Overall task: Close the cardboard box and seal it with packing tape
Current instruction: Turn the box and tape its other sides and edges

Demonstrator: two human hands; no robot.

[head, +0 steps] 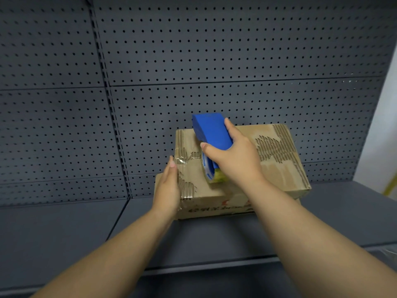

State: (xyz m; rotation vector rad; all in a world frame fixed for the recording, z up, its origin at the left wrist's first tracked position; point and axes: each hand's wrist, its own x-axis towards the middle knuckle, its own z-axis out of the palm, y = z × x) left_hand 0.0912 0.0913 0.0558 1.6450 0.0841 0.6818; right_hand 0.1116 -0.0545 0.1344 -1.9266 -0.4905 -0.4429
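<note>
Two bare forearms reach forward over one dark grey metal shelf (64,229), smooth and flat. On it stands one cardboard box (277,168), brown and rectangular, closed on top; its outer paper is torn in several patches, so the ribbed corrugated layer shows. The left hand (167,188) rests flat against the left side of the box, fingers straight, touching one wrinkled strip of clear tape (184,159). The right hand (234,155) grips one blue plastic tape dispenser (211,132), wedge-shaped, pressed on the box top. Behind stands a grey pegboard wall (214,50) with many small round holes.
</note>
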